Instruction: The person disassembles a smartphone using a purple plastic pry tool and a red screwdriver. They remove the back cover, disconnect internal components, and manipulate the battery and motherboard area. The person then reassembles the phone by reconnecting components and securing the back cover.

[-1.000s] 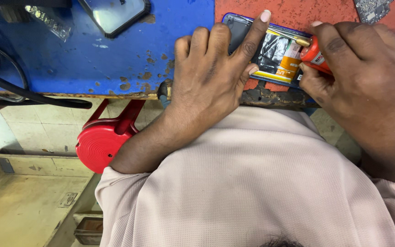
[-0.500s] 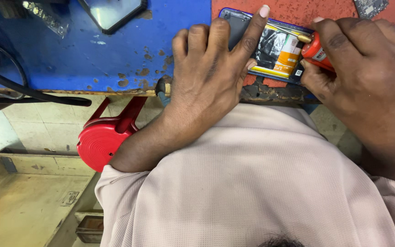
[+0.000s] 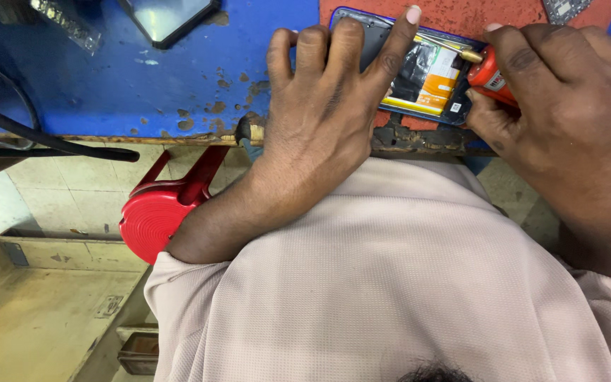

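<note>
We pin opened phone (image 3: 426, 74) flat under left hand (image 3: 327, 106); right hand (image 3: 560, 106) clamped on red screwdriver (image 3: 491, 71), tip at phone's right end, long axis crosswise on counter (image 3: 178, 85).

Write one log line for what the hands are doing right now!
left hand: pressing down opened phone | right hand: holding red screwdriver, tip at phone's inside | surface: red mat on blue bench

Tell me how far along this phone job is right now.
Done: the phone lies opened on the red mat, back cover off, its battery and inner parts exposed. In hand: the left hand presses the phone flat while the right hand holds a red-handled screwdriver, tip at the phone's insides. Left: the phone is not closed up; which screws are out is too small to tell.
</note>
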